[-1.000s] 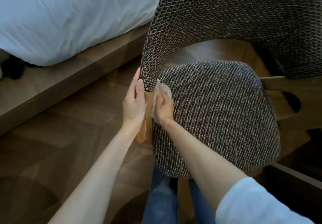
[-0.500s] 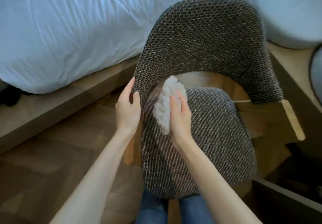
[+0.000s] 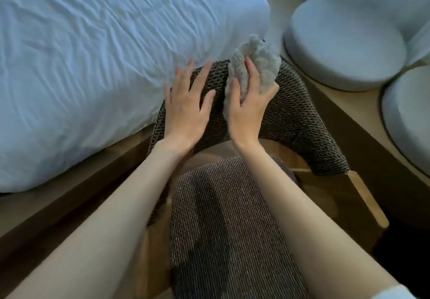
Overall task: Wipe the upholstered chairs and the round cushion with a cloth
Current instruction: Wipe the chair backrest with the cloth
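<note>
- Your left hand [image 3: 186, 110] lies flat on the chair back [image 3: 290, 117], left of the middle and just under the top edge. The palm is down, the fingers are straight and spread, and it grips nothing.
- Your right hand [image 3: 249, 110] is just beside it, to the right. Its thumb and fingers curl round the cloth [image 3: 258, 65] and press it on the top edge of the chair back.
- The cloth is a pale, fluffy wad. Most of it bunches above your fingers and sticks out past the top edge.
- Only a narrow strip of weave shows between your two thumbs; the hands do not touch.
- The chair back is dark, coarse-woven and curved. Its right end comes down to a pale wooden arm [image 3: 366, 199].
- The seat [image 3: 228, 229] has a finer brown weave and sits below the chair back, between your forearms. Bare wood shows in the gap between the two.
- The bed [image 3: 93, 65], under a rumpled white sheet, lies to the left, close against the top left edge of the chair back. You cannot tell whether they touch.
- The round cushion [image 3: 344, 49] is pale grey and sits on a wooden ledge [image 3: 358, 117] right of the chair back, near the cloth but apart from it.
- A second cushion [image 3: 409, 117] sits at the ledge's right edge, partly out of view.
- A pale sleeve [image 3: 395, 294] shows on your right arm.
</note>
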Motion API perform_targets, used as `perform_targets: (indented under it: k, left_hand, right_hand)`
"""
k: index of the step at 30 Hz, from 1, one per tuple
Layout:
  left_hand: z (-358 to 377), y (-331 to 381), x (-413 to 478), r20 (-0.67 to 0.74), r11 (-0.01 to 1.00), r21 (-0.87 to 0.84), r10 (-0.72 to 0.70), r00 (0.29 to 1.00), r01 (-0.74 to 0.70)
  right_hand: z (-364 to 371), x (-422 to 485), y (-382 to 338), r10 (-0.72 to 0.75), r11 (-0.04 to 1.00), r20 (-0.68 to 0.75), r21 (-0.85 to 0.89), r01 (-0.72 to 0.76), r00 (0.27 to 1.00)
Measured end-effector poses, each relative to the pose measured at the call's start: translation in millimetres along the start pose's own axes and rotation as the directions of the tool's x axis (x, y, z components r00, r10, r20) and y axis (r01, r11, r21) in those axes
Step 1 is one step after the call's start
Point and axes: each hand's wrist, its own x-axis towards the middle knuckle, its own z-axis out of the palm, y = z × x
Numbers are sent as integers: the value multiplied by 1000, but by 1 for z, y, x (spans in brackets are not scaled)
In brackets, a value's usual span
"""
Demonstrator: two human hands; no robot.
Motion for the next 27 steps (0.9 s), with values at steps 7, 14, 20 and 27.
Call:
perform_targets:
  k: [7,14,20,27]
  left_hand:
    - [25,-26,9,-231,943,330,137,963,-55]
    - [29,-25,10,-258,937,347,136,956,-39]
    - [27,-25,10,-241,947,321,108,964,-26]
    - [27,-24,8,-246,961,275,90,965,-20]
  right_hand:
    - [59,-47,51,350,934,-254,163,-317,902]
    - [57,-59,83,798,592,-125,341,-730,589]
    - [32,-24,14,357,902,-231,337,-269,905]
    - [45,-32,42,327,940,-245,182,-288,913]
